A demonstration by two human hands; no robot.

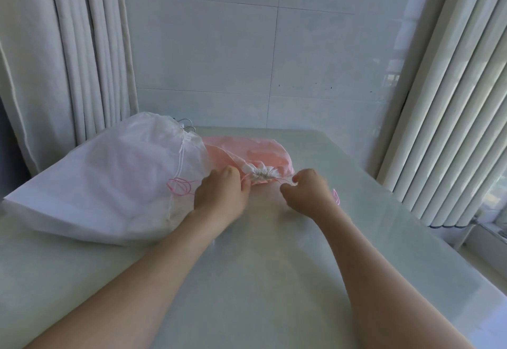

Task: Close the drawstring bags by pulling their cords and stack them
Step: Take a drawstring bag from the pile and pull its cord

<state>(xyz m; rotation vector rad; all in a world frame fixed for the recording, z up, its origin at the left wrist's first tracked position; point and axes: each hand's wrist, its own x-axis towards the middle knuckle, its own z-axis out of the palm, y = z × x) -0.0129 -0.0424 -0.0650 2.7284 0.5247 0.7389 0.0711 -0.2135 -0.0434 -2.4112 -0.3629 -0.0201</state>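
Head view:

- The pink drawstring bag [258, 151] lies flat on the counter [274, 266], near its far edge. Its gathered mouth [262, 174] faces you and is bunched tight.
- Your left hand [219, 195] has its fingers curled, and they pinch the fabric at the left side of the gathered mouth.
- Your right hand [307, 192] is closed in a pinch on the thin pink cord [284, 180], which runs taut from the mouth to your fingertips.
- A loose pink cord loop [179, 186] rests on the white drawstring bag [109, 173], just left of your left hand.
- The white drawstring bag lies at the left of the counter and overlaps the left edge of the pink one. Its cord channel appears ungathered, so treat this bag as not yet closed.
- Risk: the cord is thin. If you relax the right pinch, it may slip through your fingers and the mouth may spring open.
- Risk: if the left hand releases the mouth while you pull, the whole bag may slide towards you instead of cinching.
- Risk: uneven pull on one cord end may leave the gather lopsided and partly open.
- Risk: the loose loop may snag the left hand or tangle with the white bag during stacking.
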